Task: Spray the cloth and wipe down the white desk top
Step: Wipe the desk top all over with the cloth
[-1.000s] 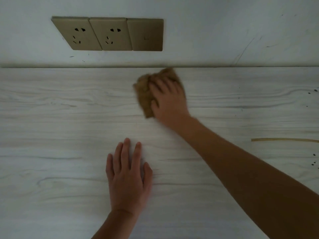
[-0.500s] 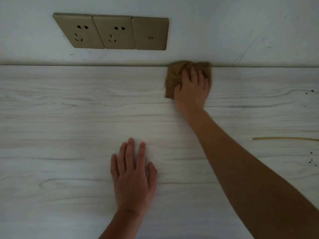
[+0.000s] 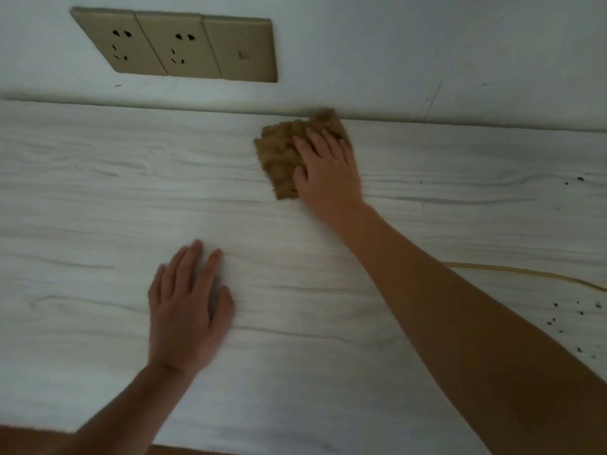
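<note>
Pale wall fills the far strip of the view, marked with a few faint scuffs. At about eleven o'clock it carries a tan socket panel of three plates side by side: the left two have plug holes, the right one is nearly blank. Below the wall runs the white desk top, streaked with grey wood grain and reaching from edge to edge.

Near seven o'clock from the middle of the view the left hand lies palm down on the desk. Its fingers are straight and close together and point toward twelve o'clock, the thumb is out to the side, and it holds nothing. Its forearm comes in from the near edge, where a brown strip shows past the desk.

At about twelve o'clock from that hand, well apart from it, the brown cloth lies bunched on the desk. Its far corner touches the line where desk meets wall. The right hand covers the cloth's right half and presses it flat against the desk. The fingers are spread and nearly straight, laid on top of the fabric rather than curled round it, and the thumb rests on the cloth's near part. The right forearm stretches away toward five o'clock and leaves the view at the lower right corner.

At three o'clock a thin yellowish cord lies on the desk, coming out from behind the forearm toward the right edge. Dark specks are scattered near that edge, above and below the cord.
</note>
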Demonstrator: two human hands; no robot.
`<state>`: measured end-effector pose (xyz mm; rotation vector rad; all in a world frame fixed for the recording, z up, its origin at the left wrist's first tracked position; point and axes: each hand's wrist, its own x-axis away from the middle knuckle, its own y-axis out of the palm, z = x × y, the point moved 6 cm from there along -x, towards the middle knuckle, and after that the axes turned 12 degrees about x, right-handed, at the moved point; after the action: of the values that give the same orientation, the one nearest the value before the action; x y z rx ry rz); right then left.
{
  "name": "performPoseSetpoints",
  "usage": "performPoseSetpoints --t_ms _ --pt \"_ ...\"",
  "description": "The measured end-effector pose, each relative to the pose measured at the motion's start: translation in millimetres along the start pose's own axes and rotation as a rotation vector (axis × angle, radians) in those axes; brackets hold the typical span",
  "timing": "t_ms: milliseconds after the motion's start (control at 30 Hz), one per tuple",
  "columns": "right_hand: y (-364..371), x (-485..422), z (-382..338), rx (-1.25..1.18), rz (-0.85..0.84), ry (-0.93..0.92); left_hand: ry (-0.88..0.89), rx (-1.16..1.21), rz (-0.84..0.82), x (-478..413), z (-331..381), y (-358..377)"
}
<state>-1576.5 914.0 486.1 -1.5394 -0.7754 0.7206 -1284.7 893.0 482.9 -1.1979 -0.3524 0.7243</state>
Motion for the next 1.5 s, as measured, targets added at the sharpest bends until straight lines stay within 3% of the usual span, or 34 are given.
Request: performPoseSetpoints --t_ms 133,233,367,500,600,700,800,967,1067,1133,1200,1333,1433,1500 --pt "-12.7 30.4 112.7 0.061 -0.003 0.090 0.020 -0.043 0.017 1.0 1.9 0.8" --pt "-16.2 54.8 158.7 0.087 -0.025 0.067 0.013 -0.068 0.021 0.8 4.8 0.0" --pt "-19.3 90.8 154.4 0.061 -0.038 -0.037 0.008 -0.121 0.012 -0.5 12.8 -1.9" --pt "-20.8 162.8 119.5 0.008 -0.050 -0.255 0.004 -0.133 0.019 3.5 33.4 -5.2" --pt "-16.6 211.3 108.0 0.011 -0.088 -0.458 -0.023 -0.028 0.062 2.2 74.4 -1.6" --pt "-17.9 204.9 126.7 0.080 -0.117 -0.581 0.014 0.045 0.028 -4.5 136.6 20.7" --pt "-22.1 161.1 165.4 0.114 -0.106 -0.481 0.051 0.072 -0.052 -6.6 182.5 48.9" --pt "-32.5 82.0 253.8 0.110 -0.007 -0.019 0.039 0.093 -0.069 -1.9 191.9 68.0" --pt "-29.0 66.2 254.1 0.071 0.007 0.214 0.050 0.091 -0.057 -2.7 191.3 67.4" --pt "-28.2 73.1 235.5 0.047 0.001 0.257 0.044 0.090 -0.057 -3.6 192.9 65.9" --pt "-28.7 97.0 210.2 0.053 -0.002 0.163 0.038 0.085 -0.060 -3.5 194.3 65.1" --pt "-26.0 188.6 163.4 0.001 -0.006 -0.239 0.039 0.072 -0.070 -3.5 193.8 65.9" --pt "-20.2 231.2 174.7 0.051 -0.092 -0.511 0.049 0.067 -0.057 -3.2 193.6 66.8" --pt "-22.1 219.5 200.8 0.111 -0.120 -0.560 0.055 0.067 -0.039 -3.2 194.1 66.2"
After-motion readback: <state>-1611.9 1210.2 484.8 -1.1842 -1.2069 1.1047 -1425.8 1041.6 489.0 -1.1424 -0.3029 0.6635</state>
